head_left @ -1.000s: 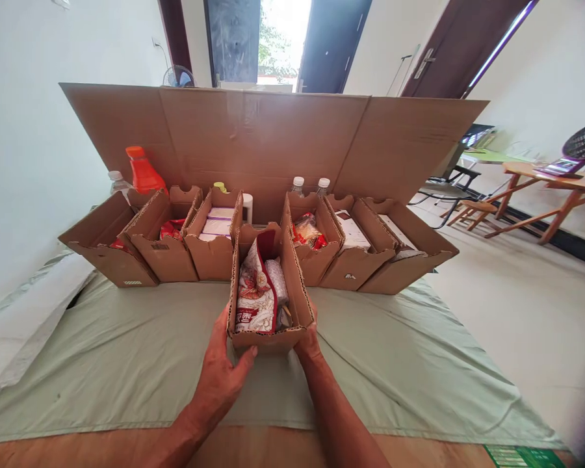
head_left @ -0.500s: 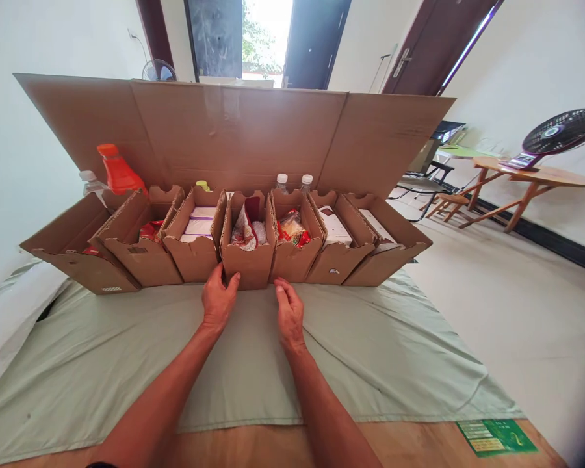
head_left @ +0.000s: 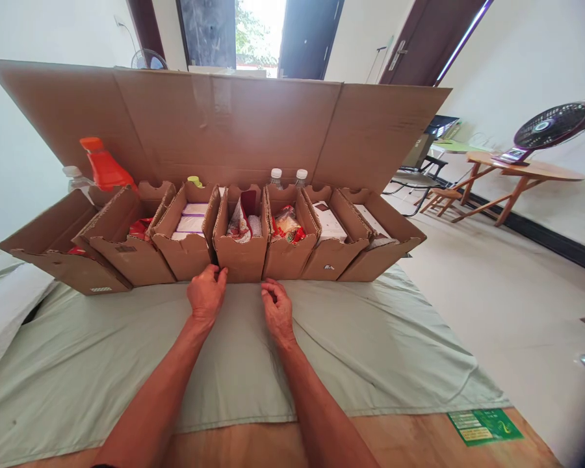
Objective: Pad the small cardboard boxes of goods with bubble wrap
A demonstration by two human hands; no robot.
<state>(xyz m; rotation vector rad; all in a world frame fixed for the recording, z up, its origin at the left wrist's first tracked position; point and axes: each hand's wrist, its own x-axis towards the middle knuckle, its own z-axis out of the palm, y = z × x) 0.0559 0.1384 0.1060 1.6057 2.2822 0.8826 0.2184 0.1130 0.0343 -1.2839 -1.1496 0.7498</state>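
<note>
The middle box (head_left: 238, 260) stands upright in a row of seven cardboard boxes, directly forward of both hands, its front face toward the person and its long axis running away from the body. A red-and-white packet (head_left: 237, 229) lies inside, visible through the open top. The left hand (head_left: 206, 292) is at the lower left front corner, thumb apart from the curled fingers; whether it pinches the cardboard cannot be told. The right hand (head_left: 277, 311) is loosely half-curled, holding nothing visible, just in front of the lower right corner; contact cannot be confirmed. The left hand is slightly nearer the box. Side room is narrow: a dark gap separates the box from its left neighbor (head_left: 186, 260), while the right neighbor (head_left: 287, 261) stands close alongside. Behind the row, a tall cardboard panel (head_left: 253, 123) bounds the depth. Toward the person, the green cloth (head_left: 370, 344) extends from the box fronts almost to the near edge of the view, where the wooden table (head_left: 253, 445) shows. Upward, the box front has a notched upper edge, lower than the back.
</note>
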